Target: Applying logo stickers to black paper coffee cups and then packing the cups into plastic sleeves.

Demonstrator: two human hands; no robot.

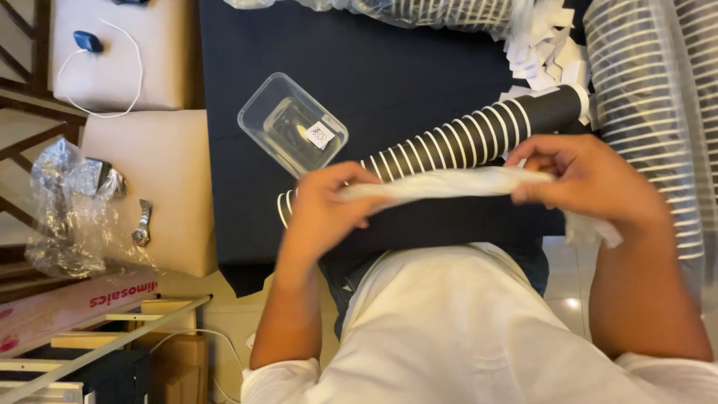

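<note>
Dark counter under a long stack of black cups, both hands, left and right, clenched on the ends of a twisted white plastic sleeve stretched just above the stack; overstretched film likely to tear, a swinging elbow apt to topple cups.

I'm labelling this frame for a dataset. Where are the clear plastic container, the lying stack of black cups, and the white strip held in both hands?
clear plastic container point(288, 123), head view, on its see-through base.
stack of black cups point(479, 135), head view, mid-length on the ribbed rims.
white strip point(449, 182), head view, middle of the stretch between the hands.
</note>
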